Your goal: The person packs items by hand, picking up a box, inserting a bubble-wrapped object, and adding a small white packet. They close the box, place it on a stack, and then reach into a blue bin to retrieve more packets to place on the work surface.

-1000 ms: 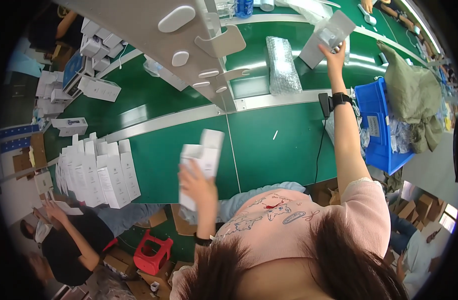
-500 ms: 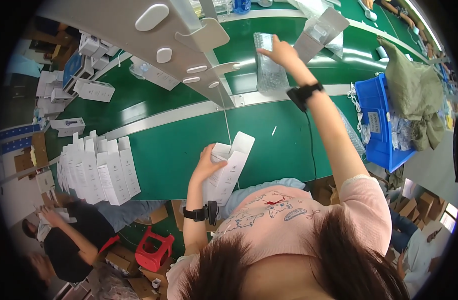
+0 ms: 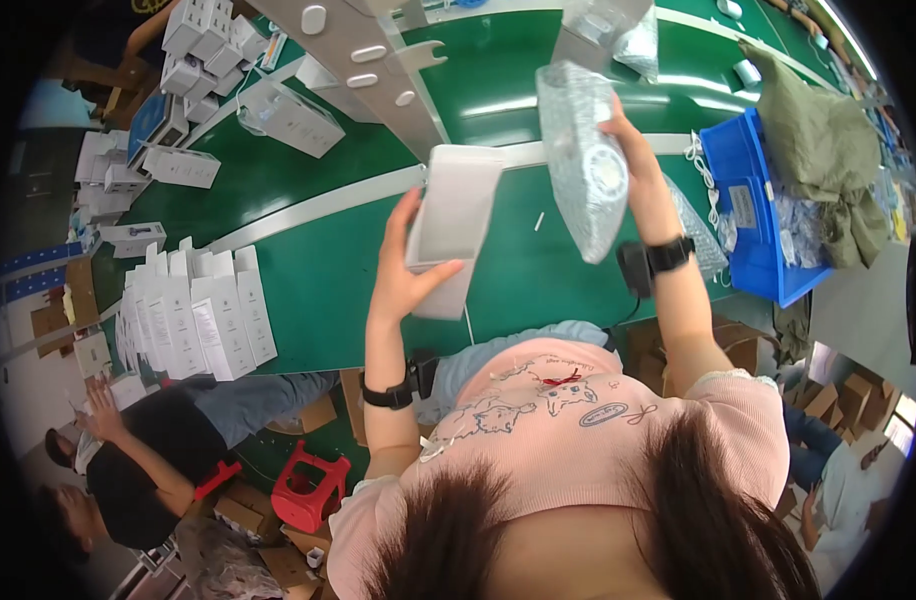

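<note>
My left hand (image 3: 396, 278) is closed around a tall white carton (image 3: 460, 200), thumb across its near side. The carton is tilted over the green table (image 3: 518, 290), its open top end showing me the inside. To its right, my right hand (image 3: 633, 150) grips a bubble-wrapped package (image 3: 581, 150) by its right edge. Through the wrap a round pale part shows at the lower end; the rest of the contents is blurred. Package and carton hang apart, with a small gap between them.
A row of white cartons (image 3: 203, 315) stands at the left. On the right are a blue crate (image 3: 753, 220) with bagged items and an olive cloth (image 3: 818, 160). A metal post (image 3: 373, 65) rises ahead. Beyond the table's rail runs a green belt (image 3: 288, 185) with more boxes.
My right hand has picked the bubble-wrapped package off the far belt and drawn it nearer. My left hand has raised the carton and tipped its opening into view.
</note>
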Demonstrator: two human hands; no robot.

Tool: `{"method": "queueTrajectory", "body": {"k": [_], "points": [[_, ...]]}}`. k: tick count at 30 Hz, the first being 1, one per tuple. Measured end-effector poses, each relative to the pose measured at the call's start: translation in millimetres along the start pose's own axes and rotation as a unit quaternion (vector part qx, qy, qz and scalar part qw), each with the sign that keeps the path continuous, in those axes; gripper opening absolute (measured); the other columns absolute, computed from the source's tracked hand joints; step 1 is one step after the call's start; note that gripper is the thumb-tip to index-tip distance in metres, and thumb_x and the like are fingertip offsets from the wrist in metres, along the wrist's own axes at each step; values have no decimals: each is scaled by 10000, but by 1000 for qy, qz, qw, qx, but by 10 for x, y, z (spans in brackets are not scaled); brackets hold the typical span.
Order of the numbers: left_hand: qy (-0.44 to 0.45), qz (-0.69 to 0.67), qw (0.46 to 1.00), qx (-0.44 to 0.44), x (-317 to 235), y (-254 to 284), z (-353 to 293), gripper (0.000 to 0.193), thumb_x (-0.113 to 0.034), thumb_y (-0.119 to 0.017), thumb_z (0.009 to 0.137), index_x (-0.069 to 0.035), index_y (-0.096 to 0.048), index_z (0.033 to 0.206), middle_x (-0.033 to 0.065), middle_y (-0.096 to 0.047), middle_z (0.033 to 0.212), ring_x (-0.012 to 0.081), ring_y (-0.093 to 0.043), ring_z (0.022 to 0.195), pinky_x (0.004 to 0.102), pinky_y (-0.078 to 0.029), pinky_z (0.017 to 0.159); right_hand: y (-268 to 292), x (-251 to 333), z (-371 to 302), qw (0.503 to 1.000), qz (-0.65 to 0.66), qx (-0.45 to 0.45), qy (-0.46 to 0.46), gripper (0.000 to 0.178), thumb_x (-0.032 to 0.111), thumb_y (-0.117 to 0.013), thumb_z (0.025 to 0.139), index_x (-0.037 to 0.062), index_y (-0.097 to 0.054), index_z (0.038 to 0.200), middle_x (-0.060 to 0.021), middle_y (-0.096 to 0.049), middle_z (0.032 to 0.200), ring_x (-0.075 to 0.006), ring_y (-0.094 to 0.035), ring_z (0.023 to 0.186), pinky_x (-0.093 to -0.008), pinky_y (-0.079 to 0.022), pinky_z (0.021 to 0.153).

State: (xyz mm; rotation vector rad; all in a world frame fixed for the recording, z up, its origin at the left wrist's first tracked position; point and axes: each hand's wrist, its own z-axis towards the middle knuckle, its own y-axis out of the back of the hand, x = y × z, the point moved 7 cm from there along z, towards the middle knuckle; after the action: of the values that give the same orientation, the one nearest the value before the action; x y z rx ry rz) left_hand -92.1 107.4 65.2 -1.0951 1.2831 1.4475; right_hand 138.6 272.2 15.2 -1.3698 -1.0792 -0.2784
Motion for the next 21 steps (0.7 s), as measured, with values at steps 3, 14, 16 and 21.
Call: {"method": "queueTrajectory", "body": {"k": [3,14,16,21], "points": [[-135,203,968,63,-115,-413,45,765,-103,-754,600,-64,-320,1229,178,-414,1114,326,-471,1013,381,-386,862,-191,14,-596,966,232,-117,-4,572,85,-525,773,127,-320,1305,-102,-456,1192,-211,-506,1011,-339,-441,863],[-62,100,972,-204,323,-1013,-215,791,-172,-831,551,-25,-263,1082,162,-356,1089,295,-447,996,391,-375,841,-612,126,-1199,739,-327,-233,542,716,27,-706,652,104,-267,1213,-136,-491,1012,-261,-520,900,-355,-452,772],[-61,60,974,-212,406,-1121,-192,811,-155,-833,547,-27,-243,1089,161,-357,1085,289,-443,1002,391,-373,842,-720,76,-1327,655,-427,-185,595,701,39,-717,642,102,-298,1200,-159,-492,1024,-276,-523,905,-361,-453,764],[-37,53,966,-249,332,-1088,-109,793,-92,-818,560,-50,-216,1074,176,-360,1099,297,-437,1018,402,-369,849,-760,243,-1263,719,-508,-84,467,575,97,-728,636,78,-413,1117,-175,-494,1065,-310,-537,885,-359,-455,741]]}}
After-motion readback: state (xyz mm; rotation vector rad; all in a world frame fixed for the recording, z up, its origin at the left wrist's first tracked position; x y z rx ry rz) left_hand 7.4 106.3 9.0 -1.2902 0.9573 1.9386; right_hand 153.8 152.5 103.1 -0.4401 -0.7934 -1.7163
